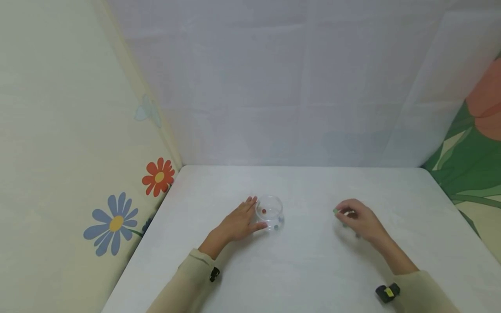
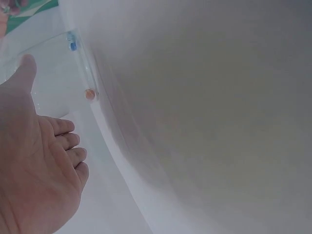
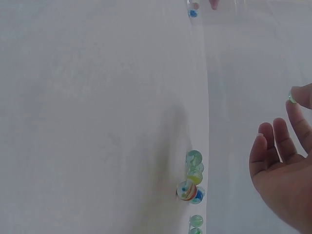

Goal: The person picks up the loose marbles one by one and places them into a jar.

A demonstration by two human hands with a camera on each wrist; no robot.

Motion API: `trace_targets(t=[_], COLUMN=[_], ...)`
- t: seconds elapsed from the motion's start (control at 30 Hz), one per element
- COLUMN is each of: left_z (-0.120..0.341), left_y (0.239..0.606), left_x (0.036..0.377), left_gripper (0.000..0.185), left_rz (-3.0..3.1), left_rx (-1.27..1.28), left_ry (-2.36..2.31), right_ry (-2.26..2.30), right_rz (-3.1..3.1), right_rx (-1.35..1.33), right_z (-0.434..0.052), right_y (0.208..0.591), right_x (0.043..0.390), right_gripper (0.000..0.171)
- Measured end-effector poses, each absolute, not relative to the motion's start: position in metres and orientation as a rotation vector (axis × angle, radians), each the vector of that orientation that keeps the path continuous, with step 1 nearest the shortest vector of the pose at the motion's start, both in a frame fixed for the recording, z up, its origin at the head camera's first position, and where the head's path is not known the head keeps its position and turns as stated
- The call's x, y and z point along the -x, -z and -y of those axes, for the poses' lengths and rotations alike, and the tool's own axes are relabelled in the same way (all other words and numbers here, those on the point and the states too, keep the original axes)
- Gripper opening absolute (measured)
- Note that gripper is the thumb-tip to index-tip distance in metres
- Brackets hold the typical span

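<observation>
A clear round bowl (image 1: 274,212) stands on the white table, with a red-orange marble (image 2: 89,94) and blue marbles (image 2: 73,46) at its bottom. My left hand (image 1: 239,221) lies along the bowl's left side, fingers extended and thumb spread toward its near side. Whether the fingertips touch the bowl, I cannot tell. Above the table to the right, my right hand (image 1: 360,219) pinches a small green marble (image 3: 292,97) between thumb and index finger. Below that hand, several glass marbles (image 3: 193,158), green, yellow, blue and red-striped, lie on the table, mostly hidden in the head view.
The white table (image 1: 305,269) ends at a pale cloth backdrop (image 1: 289,87). A wall with printed flowers (image 1: 116,223) borders the left side, and a green leaf print (image 1: 469,174) the right. Table surface lies between bowl and loose marbles.
</observation>
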State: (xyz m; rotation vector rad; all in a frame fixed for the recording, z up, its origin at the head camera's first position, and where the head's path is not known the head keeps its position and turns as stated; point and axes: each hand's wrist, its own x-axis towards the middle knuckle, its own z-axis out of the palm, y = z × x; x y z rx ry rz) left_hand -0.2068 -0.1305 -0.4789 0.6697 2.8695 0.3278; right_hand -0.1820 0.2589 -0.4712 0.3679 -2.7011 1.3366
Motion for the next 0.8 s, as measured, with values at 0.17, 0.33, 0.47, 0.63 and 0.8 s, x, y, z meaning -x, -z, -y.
trace_targets(t=[0.17, 0.33, 0.47, 0.63, 0.8], left_z=[0.13, 0.131, 0.131, 0.131, 0.131], left_y=[0.479, 0.48, 0.482, 0.482, 0.483], left_x=[0.207, 0.207, 0.208, 0.208, 0.208], left_gripper=[0.098, 0.098, 0.098, 0.098, 0.098], left_rz=[-2.87, -2.873, -2.876, -2.874, -2.874], left_rx=[-0.664, -0.668, -0.668, -0.665, -0.662], left_ry=[-0.335, -0.333, -0.321, -0.322, -0.327], right_ry=[-1.36, -1.397, -1.431, -1.46, -1.525], right_rz=[2.657, 2.655, 2.645, 2.64, 2.61], right_rx=[-0.41, -0.408, -0.409, -0.408, -0.449], right_z=[-0.251, -0.243, -0.236, -0.228, -0.221], right_y=[0.473, 0.474, 0.474, 0.475, 0.476], right_x=[0.184, 0.188, 0.189, 0.192, 0.194], right_gripper=[0.015, 0.015, 0.015, 0.014, 0.015])
